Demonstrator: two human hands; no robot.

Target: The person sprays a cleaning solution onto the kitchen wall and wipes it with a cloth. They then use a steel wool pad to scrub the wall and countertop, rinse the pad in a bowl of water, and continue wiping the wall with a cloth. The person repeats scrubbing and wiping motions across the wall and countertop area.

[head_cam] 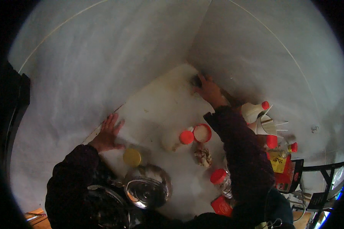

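My right hand (209,91) reaches to the far corner of the pale countertop (157,106). A small dark object (195,81) sits between its thumb and fingers; blur hides what it is. My left hand (108,135) rests with fingers spread at the counter's left edge, by the wall, holding nothing. Just right of its wrist stands a jar with a yellow lid (132,157). A shiny metal kettle (147,186) is nearer to me. Between my arms are a red-lidded container (186,137), an open red-rimmed container of pale contents (202,133) and a brownish-white clump (203,157).
Beside my right forearm are a red-lidded clear jar (218,176) and a red packet (221,205). Along the right wall stand a pale red-capped bottle (252,112), a white holder (261,127) with sticks, and a red-and-yellow box (283,174). Grey walls (103,57) meet behind the counter.
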